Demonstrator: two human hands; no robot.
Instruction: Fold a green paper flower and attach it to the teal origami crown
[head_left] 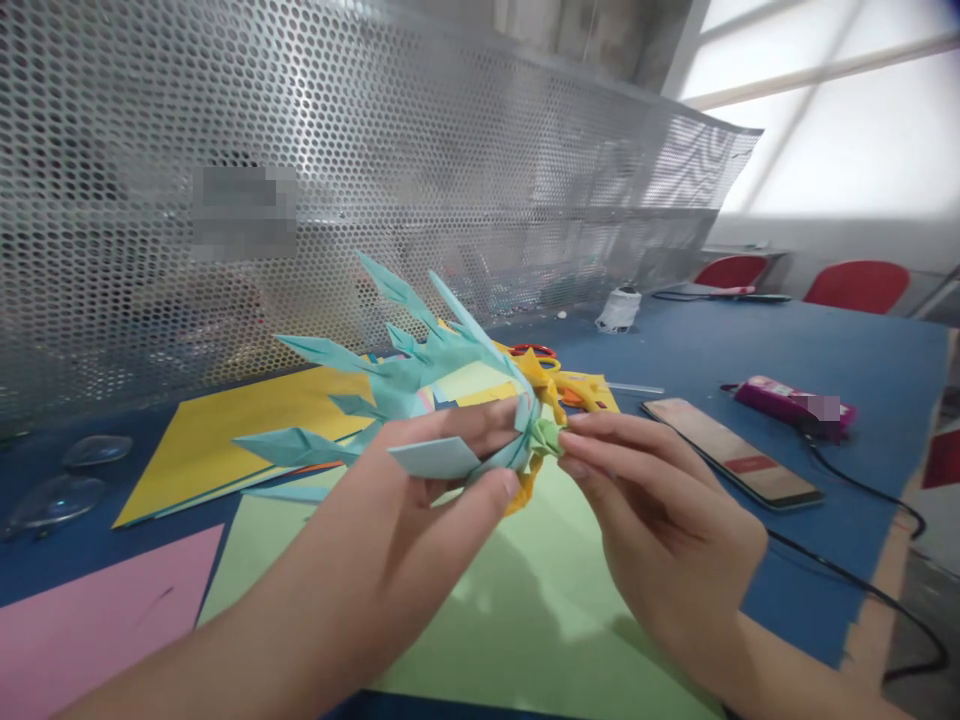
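A folded teal paper model (420, 365) with several pointed spikes is held up above the sheets. My left hand (420, 510) is wrapped round its right part, thumb in front and fingers behind. At the model's right end sits a small light green folded piece (546, 437), pinched between the thumb and fingertips of my right hand (660, 500). Yellow-orange folded paper (541, 378) sticks out above and below the green piece. Where the pieces join is partly hidden by my fingers.
Under my hands lies a green sheet (495, 610), with a pink sheet (112, 620) and yellow sheets (225, 430) to the left. Glasses (60, 495) lie far left. At right are a phone (735, 450), a purple device (787, 400) and a cable. A perforated metal screen (337, 180) stands behind.
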